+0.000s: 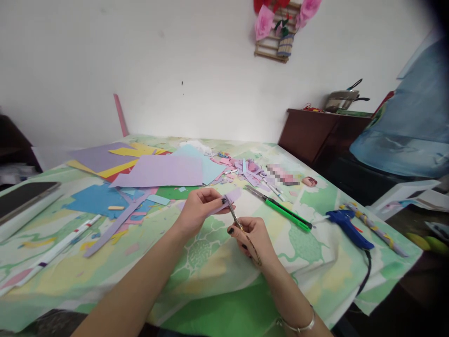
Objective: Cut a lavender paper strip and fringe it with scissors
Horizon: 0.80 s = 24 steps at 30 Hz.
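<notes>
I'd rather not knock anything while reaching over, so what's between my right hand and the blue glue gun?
In the head view, the green utility knife lies between your right hand and the blue glue gun.

Thin metal scissors [234, 216] span the gap between the left hand [203, 206] and right hand [255, 238]. Nearer the body, the green-patterned, cloth-covered bench [217, 281] offers a passage between the forearms [150, 274]; another lane separates the right forearm from a blue plastic glue gun [351, 229]. A long bright-green plastic cutter knife [287, 214] bars the low path forward-right. Leftward, a long purple paper strip [119, 223] lies flat, low enough to pass over.
</notes>
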Tool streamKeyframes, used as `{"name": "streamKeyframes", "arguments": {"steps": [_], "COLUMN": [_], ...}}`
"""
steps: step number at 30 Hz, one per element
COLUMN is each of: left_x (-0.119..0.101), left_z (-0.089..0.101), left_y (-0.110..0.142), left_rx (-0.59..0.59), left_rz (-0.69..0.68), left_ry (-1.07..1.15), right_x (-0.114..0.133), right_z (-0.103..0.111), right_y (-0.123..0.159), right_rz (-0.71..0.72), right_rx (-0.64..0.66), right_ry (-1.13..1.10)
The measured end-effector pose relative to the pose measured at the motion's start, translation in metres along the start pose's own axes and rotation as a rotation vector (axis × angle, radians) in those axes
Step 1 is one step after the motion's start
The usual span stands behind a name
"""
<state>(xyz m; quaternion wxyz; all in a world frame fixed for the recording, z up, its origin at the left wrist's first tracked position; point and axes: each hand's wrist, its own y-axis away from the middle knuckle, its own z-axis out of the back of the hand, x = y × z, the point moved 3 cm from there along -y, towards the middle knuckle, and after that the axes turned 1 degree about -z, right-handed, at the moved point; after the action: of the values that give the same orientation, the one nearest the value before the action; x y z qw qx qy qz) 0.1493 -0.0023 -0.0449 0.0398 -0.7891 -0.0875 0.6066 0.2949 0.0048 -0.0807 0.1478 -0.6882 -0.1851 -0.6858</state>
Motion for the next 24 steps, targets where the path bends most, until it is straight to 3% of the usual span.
{"name": "streamKeyframes", "arguments": {"steps": [24], "left_x": [0.0005], "left_z": [0.0016], "left_y": [-0.0003], "left_rx": [0.001], "left_rz": [0.003], "left_ry": [-0.013], "right_x": [-0.0028], "right_z": [0.0008], "right_y": [-0.0014], "right_rz": [0.044], "right_rx": [0.063], "right_ry": [-0.068]}}
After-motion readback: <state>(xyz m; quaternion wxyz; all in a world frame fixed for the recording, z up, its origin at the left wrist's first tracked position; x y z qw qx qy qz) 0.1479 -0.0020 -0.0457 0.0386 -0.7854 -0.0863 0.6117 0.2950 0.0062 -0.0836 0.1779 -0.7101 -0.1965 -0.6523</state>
